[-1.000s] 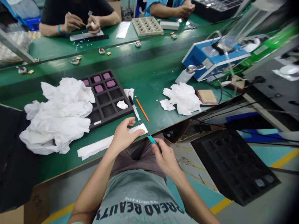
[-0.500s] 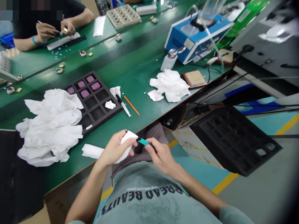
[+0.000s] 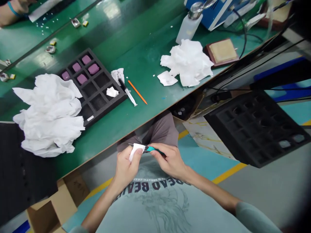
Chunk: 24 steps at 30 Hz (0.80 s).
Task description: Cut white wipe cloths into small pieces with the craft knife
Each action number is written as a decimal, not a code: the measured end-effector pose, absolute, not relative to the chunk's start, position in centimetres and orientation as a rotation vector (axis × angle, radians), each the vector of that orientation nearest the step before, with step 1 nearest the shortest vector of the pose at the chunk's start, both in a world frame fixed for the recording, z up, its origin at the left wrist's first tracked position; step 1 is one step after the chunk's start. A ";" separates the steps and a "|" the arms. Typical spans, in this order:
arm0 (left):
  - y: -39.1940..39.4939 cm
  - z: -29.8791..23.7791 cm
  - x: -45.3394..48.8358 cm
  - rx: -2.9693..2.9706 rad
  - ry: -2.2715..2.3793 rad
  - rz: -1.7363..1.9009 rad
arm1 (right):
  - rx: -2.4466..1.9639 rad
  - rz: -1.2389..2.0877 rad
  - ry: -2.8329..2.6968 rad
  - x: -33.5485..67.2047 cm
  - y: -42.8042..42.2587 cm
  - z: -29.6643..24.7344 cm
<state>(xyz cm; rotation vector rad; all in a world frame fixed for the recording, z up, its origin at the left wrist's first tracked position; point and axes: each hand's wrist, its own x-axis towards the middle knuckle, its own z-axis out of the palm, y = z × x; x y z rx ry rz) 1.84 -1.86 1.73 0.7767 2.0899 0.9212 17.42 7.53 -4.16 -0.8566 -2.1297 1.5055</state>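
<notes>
My left hand (image 3: pixel 126 166) is closed round a small white wipe (image 3: pixel 135 150), pinched between thumb and fingers. My right hand (image 3: pixel 170 160) grips a thin teal-handled tool (image 3: pixel 151 149) whose dark tip runs into the wipe. Both hands are held over my lap, below the front edge of the green table (image 3: pixel 145 61). On the table lie a black foam tray (image 3: pixel 93 85) with purple pieces in its far cells, a syringe (image 3: pixel 128 94) and an orange stick (image 3: pixel 137 92).
A big heap of white wipes (image 3: pixel 48 113) lies left of the tray and a smaller heap (image 3: pixel 188 63) to the right, near a white dispenser bottle (image 3: pixel 188 27) and a tan pad (image 3: pixel 222 51). A second black tray (image 3: pixel 255 126) sits low at right. A cardboard box (image 3: pixel 58 204) stands under the table.
My hands drew back from the table edge to my lap. The long wipe strip that lay on the table is now bunched in my left hand. The view tilted down.
</notes>
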 end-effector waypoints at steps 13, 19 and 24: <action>-2.8 0.3 2.2 0.486 1.802 0.946 | -0.916 1.566 -2.067 19.2 6.5 -5.1; -3.4 1.0 1.8 0.490 1.741 0.838 | -0.893 1.507 -2.181 19.9 6.3 -4.8; -3.6 1.0 1.6 0.456 1.723 0.819 | -0.899 1.494 -2.228 20.0 6.3 -4.8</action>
